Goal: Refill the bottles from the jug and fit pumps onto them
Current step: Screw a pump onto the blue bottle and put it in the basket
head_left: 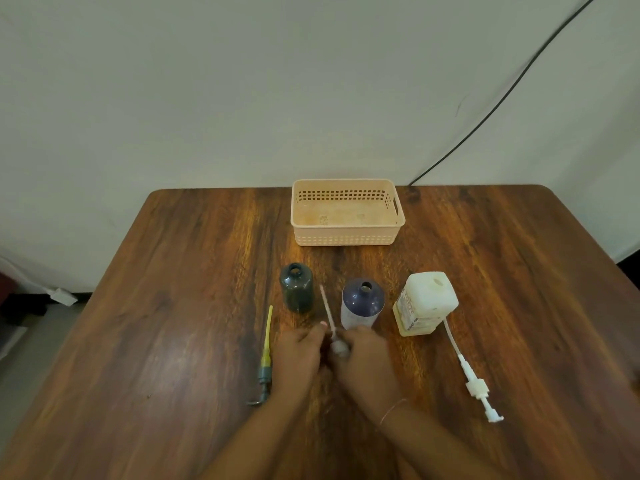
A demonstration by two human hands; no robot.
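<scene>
Pale pump [337, 346]: held low over the counter [173, 306], near edge, tube slanting up between the two bottles. Left hand [298, 355] and right hand [367, 362]: both curled around its head, fingers meeting.
Green bottle [296, 289], blue bottle [362, 303]: upright, uncapped.
Jug [424, 303]: right of the blue bottle, open.
White pump [474, 382]: lying right of the hands.
Green pump [266, 358]: lying left.
Basket [346, 237]: behind.
</scene>
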